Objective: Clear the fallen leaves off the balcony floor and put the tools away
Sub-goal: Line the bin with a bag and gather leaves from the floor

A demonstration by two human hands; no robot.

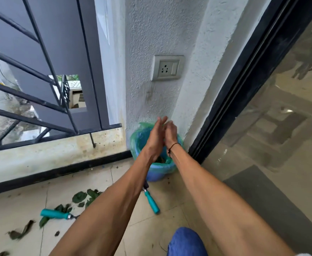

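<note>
Leaves (81,197) lie beside two teal-handled tools (54,214) near bin (157,170).

A wall socket (167,68) sits on the rough white wall (151,34), between a dark metal railing (31,100) and a glass door (280,108).

Both forearms cover the mouth of the blue bin (152,174), so what lies inside shows only as a dark scrap between the wrists, perhaps leaves. The left hand (155,139) and right hand (170,133) are smeared by motion; whether the palms touch cannot be told. The working end of the near teal-handled tool (54,213) is hidden under the left forearm, and the head of the second teal-handled tool (151,201) is covered too. One leaf (3,253) is cut off by the bottom edge. The blue knee (186,242) is also cropped there.
</note>
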